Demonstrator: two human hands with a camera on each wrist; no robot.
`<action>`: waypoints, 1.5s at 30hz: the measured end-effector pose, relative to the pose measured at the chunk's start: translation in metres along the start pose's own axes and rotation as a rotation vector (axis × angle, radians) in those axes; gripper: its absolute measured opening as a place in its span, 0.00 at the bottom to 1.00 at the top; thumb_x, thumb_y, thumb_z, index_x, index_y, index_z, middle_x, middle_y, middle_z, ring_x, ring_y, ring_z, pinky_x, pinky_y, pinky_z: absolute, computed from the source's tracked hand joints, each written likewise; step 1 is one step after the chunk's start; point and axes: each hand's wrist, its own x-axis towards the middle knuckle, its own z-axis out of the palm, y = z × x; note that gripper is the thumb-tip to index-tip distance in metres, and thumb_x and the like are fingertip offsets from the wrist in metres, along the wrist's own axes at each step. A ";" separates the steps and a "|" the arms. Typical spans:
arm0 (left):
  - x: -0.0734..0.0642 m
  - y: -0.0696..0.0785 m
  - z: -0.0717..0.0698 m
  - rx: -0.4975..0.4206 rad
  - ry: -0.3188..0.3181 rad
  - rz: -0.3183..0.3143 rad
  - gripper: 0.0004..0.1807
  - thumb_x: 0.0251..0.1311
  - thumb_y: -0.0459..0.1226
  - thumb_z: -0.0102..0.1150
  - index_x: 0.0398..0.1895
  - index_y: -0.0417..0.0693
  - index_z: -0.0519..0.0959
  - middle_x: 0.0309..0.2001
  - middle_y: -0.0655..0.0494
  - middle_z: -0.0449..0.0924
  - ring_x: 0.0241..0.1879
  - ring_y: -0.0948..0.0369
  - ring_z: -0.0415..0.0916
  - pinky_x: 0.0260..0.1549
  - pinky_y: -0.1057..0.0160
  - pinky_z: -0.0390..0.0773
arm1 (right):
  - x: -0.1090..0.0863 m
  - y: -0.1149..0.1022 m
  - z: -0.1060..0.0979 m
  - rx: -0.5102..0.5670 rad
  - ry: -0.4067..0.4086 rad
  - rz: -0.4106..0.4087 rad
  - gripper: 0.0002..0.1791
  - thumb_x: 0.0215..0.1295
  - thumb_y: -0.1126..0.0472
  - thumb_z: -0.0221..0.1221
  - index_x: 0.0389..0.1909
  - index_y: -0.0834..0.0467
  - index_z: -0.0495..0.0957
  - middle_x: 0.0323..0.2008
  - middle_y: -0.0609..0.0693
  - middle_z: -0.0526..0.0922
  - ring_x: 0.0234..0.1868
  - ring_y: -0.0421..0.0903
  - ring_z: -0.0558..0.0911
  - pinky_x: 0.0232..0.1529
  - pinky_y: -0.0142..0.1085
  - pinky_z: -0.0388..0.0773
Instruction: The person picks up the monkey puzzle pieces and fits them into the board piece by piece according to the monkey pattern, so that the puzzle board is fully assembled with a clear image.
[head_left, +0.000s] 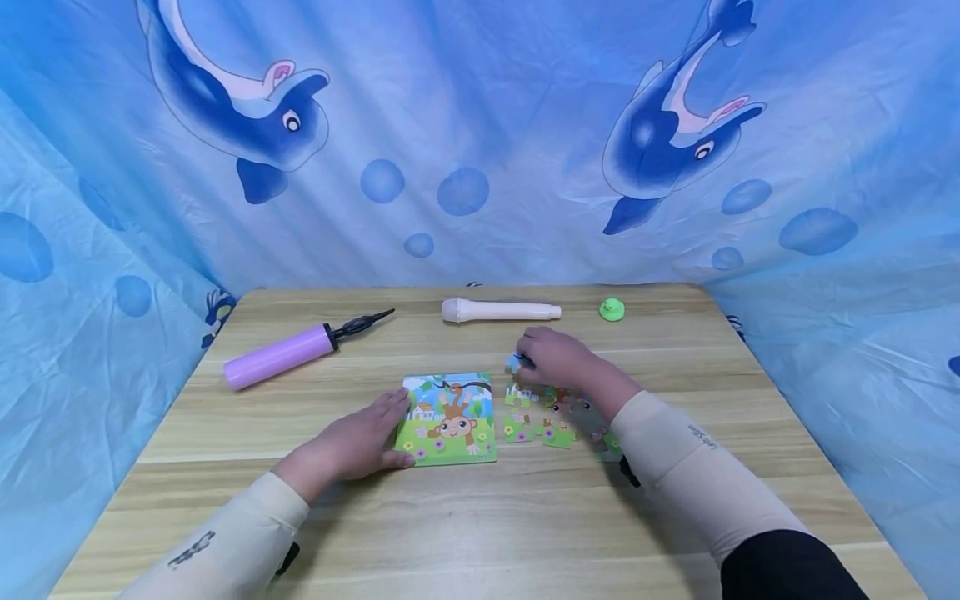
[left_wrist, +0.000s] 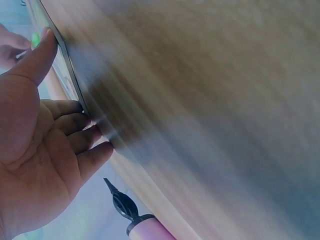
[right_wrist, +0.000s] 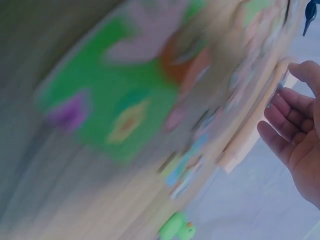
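A square picture board [head_left: 457,446] printed with a monkey lies flat at the middle of the table. My left hand [head_left: 366,437] rests at its left side, fingertips along the edge and thumb at the near corner; in the left wrist view the left fingers [left_wrist: 80,137] look extended. My right hand [head_left: 558,358] is over the loose jigsaw pieces [head_left: 517,427] right of the board. Its thumb and fingers pinch a blue jigsaw piece [head_left: 512,364] at the group's far left. The right forearm hides some of the other pieces.
A purple hand pump [head_left: 277,357] with a black nozzle lies at the back left. Behind the board is a white toy microphone [head_left: 502,311], with a green rubber duck [head_left: 612,309] to its right. A blue dolphin-print curtain [head_left: 525,100] surrounds the wooden table [head_left: 465,533].
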 end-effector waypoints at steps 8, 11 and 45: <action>0.001 0.000 0.000 0.005 -0.001 0.008 0.52 0.60 0.60 0.59 0.76 0.36 0.53 0.77 0.40 0.47 0.76 0.43 0.48 0.72 0.45 0.57 | 0.024 -0.039 -0.003 -0.027 -0.021 -0.053 0.15 0.68 0.51 0.56 0.47 0.56 0.80 0.40 0.47 0.76 0.36 0.42 0.71 0.38 0.36 0.74; 0.000 0.000 -0.001 0.000 -0.006 0.003 0.51 0.60 0.60 0.59 0.76 0.37 0.53 0.77 0.41 0.47 0.76 0.43 0.48 0.72 0.44 0.57 | 0.034 -0.054 0.000 -0.056 -0.032 -0.070 0.15 0.67 0.50 0.56 0.45 0.55 0.80 0.40 0.47 0.76 0.37 0.42 0.71 0.40 0.36 0.75; 0.001 -0.001 0.001 -0.012 -0.007 -0.015 0.51 0.60 0.60 0.60 0.76 0.37 0.54 0.78 0.42 0.48 0.76 0.44 0.48 0.71 0.45 0.58 | 0.064 -0.109 0.030 -0.159 -0.075 -0.125 0.16 0.71 0.47 0.56 0.50 0.52 0.81 0.38 0.44 0.74 0.38 0.41 0.71 0.39 0.33 0.76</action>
